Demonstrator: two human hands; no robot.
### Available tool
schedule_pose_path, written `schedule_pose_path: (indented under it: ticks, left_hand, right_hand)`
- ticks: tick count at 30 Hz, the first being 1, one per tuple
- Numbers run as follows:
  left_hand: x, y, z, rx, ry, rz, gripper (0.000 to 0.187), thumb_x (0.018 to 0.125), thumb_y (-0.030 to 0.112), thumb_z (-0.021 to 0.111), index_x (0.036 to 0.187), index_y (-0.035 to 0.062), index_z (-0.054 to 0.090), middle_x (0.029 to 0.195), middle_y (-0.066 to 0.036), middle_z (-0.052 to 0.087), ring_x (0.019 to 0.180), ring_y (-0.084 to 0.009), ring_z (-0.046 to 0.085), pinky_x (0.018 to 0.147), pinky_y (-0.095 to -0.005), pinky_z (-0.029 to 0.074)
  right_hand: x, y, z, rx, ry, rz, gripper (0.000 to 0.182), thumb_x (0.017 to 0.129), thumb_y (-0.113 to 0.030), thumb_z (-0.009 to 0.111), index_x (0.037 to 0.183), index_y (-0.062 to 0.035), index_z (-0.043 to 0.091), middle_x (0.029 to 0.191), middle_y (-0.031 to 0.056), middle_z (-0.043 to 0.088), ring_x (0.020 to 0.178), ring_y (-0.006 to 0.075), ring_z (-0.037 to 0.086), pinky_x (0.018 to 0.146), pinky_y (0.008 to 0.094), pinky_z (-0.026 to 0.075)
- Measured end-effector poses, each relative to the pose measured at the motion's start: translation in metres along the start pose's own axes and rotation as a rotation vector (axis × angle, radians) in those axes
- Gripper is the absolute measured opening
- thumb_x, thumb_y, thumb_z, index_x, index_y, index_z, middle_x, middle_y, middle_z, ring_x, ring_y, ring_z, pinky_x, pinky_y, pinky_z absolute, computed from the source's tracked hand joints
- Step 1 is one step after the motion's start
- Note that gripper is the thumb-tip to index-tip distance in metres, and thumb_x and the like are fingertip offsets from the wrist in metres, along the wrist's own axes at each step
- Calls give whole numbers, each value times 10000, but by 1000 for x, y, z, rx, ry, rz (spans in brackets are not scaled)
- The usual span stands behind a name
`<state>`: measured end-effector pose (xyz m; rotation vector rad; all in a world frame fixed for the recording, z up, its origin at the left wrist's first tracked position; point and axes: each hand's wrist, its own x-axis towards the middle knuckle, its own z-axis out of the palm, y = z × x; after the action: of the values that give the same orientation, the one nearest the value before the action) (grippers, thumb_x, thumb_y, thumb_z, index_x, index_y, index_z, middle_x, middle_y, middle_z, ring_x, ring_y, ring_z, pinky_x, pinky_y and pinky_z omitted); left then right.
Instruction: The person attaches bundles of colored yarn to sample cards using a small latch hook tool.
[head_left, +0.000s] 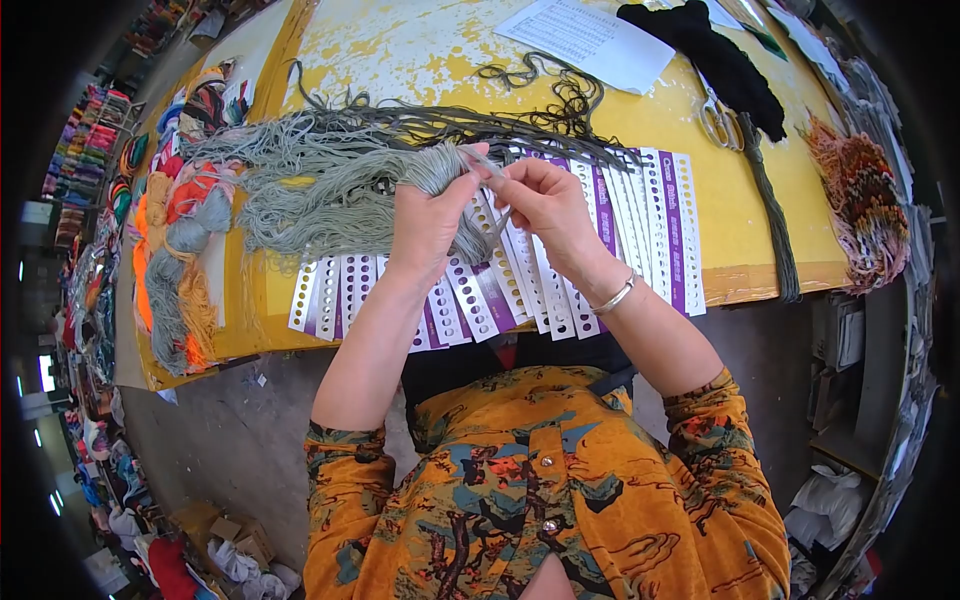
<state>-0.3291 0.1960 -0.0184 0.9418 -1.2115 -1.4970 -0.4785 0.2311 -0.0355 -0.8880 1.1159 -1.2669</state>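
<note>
A thick bundle of grey-green embroidery thread (320, 190) lies across the table, its loose ends spreading to the left. My left hand (432, 215) is closed around the bundle's right end. Close beside it, my right hand (545, 205) pinches a few strands of the same thread between thumb and fingers. Beneath both hands, several white and purple punched thread cards (470, 300) are fanned along the table's front edge. Darker grey thread (450, 122) stretches behind the bundle.
Scissors (718, 122) rest beside a black cloth (715, 60); a printed sheet (588, 42) lies at the back. A dark green skein (768, 215) hangs over the front edge of the yellow table (740, 245). Colourful skeins (180, 250) are heaped left, and a multicoloured bundle (860, 205) lies right.
</note>
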Motion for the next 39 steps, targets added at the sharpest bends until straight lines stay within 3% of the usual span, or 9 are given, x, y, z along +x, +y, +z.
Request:
schedule_pose_path:
  ticks: [5, 8, 11, 15, 19, 24, 31, 35, 39]
  left_hand:
    - [14, 12, -42, -307, -196, -147, 73, 803, 39, 563, 823, -2, 620, 911, -114, 642, 983, -249, 626, 898, -358, 466]
    - [17, 47, -84, -711, -161, -133, 71, 815, 84, 558, 819, 14, 569, 759, -27, 542, 770, -145, 561, 757, -293, 455]
    - [33, 94, -179, -784, -218, 31, 104, 881, 127, 542, 816, 46, 544, 617, 36, 378, 494, -54, 371, 493, -207, 348]
    - [35, 158, -328, -617, 17, 173, 212, 954, 97, 486, 745, 62, 499, 516, 45, 255, 411, -60, 242, 411, -226, 222]
    - [15, 220, -463, -585, 136, 207, 270, 975, 128, 464, 710, 80, 463, 509, 40, 249, 407, -68, 227, 420, -235, 201]
    - [8, 293, -555, -405, 268, 440, 267, 1010, 179, 415, 966, -12, 596, 503, 52, 237, 400, -62, 226, 417, -228, 209]
    - [62, 218, -254, -484, -118, 322, 570, 987, 186, 467, 1476, 2, 239, 577, 37, 423, 418, -41, 308, 408, -191, 281]
    - [69, 121, -115, -675, -397, 77, 454, 945, 198, 556, 1351, 16, 465, 740, 8, 494, 497, -50, 383, 446, -194, 330]
    - [51, 52, -18, -557, -447, -199, 299, 907, 185, 627, 1144, 7, 591, 728, 11, 521, 513, -40, 421, 475, -184, 343]
  right_hand:
    - [7, -16, 2, 230, 14, -143, 67, 880, -125, 657, 872, -59, 650, 1107, 68, 645, 958, 114, 561, 905, 301, 411]
    - [23, -45, -1, 449, -11, -119, 118, 897, -164, 608, 814, -81, 622, 1240, 111, 614, 1161, 190, 527, 1001, 369, 380]
    - [38, -83, -19, 811, -206, -123, 165, 912, -133, 537, 803, -37, 617, 1123, 174, 646, 1197, 242, 528, 1010, 396, 395]
    - [70, -121, -108, 895, -528, -320, 154, 902, -95, 527, 773, -16, 553, 800, 86, 560, 833, 192, 539, 842, 323, 451]
    - [56, -185, -222, 661, 4, -451, 262, 872, -73, 562, 641, -73, 437, 610, -18, 291, 522, 106, 226, 505, 265, 240]
    - [-22, -288, -367, 378, 974, -785, 244, 921, -83, 492, 684, -47, 450, 603, 18, 290, 537, 131, 268, 531, 284, 266]
    - [-71, -301, -341, -134, 770, -835, 176, 933, -101, 573, 998, 26, 676, 617, -26, 389, 542, 48, 279, 483, 217, 233]
    - [-46, -201, -210, -658, 273, -668, 261, 945, -110, 521, 1175, -32, 616, 1099, 35, 649, 610, 19, 363, 554, 142, 322]
    - [-29, -123, -135, -522, -155, -280, 336, 929, -92, 548, 1260, -97, 493, 855, 40, 706, 524, -2, 360, 466, 169, 289]
